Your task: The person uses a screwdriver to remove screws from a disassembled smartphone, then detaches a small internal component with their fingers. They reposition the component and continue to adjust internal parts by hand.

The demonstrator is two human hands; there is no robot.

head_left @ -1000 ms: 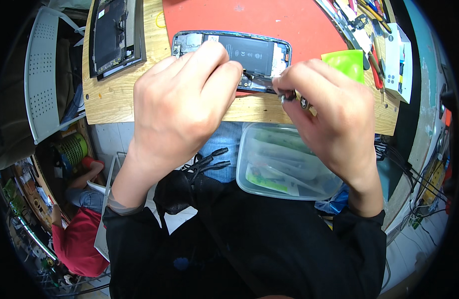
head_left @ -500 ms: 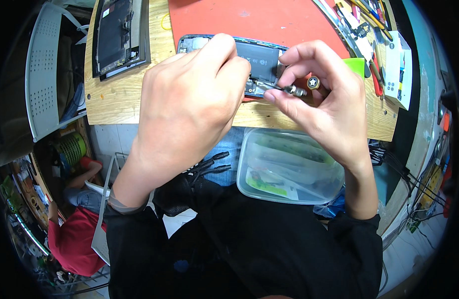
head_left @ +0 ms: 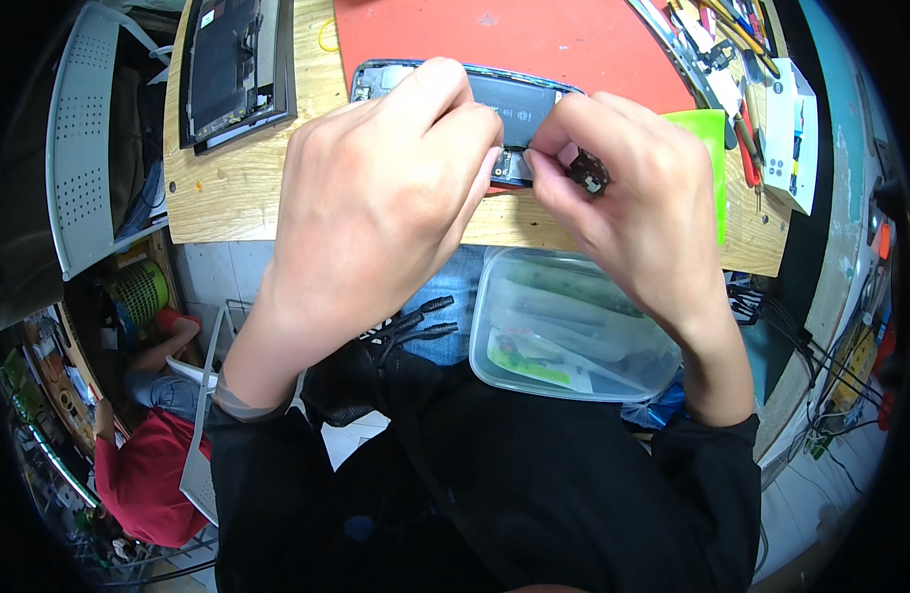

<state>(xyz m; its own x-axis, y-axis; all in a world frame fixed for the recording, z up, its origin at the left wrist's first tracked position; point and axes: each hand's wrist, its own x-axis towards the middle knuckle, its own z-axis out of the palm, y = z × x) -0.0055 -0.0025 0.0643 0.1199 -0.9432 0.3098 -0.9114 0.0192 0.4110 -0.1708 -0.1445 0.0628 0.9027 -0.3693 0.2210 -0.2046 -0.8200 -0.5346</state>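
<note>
An opened smartphone (head_left: pixel 374 81) lies at the near edge of the red mat, with its black battery (head_left: pixel 514 104) and a small circuit board (head_left: pixel 505 170) exposed. My left hand (head_left: pixel 376 188) is closed over the phone's left and middle part; its thumb and index finger meet beside the board, and whatever they pinch is hidden. At the phone's right end, my right hand (head_left: pixel 638 183) is closed, thumb and index fingertips pressed together at the lower corner. A small dark piece (head_left: pixel 587 173) with a pale spot shows inside its curled fingers; its kind is unclear.
On the wooden table (head_left: pixel 218 198) are the red mat (head_left: pixel 593 44), a dark opened device (head_left: pixel 233 69), a lime-green sheet (head_left: pixel 707 133), a white box (head_left: pixel 791 128) and several tools. A clear plastic tub (head_left: pixel 574 381) sits on my lap. Someone in red (head_left: pixel 159 474) is at lower left.
My right hand has turned and closed into a pinch at the phone's corner; the slim screwdriver-like tool with a ringed cap no longer shows. More of the green sheet is visible. The left hand has barely moved.
</note>
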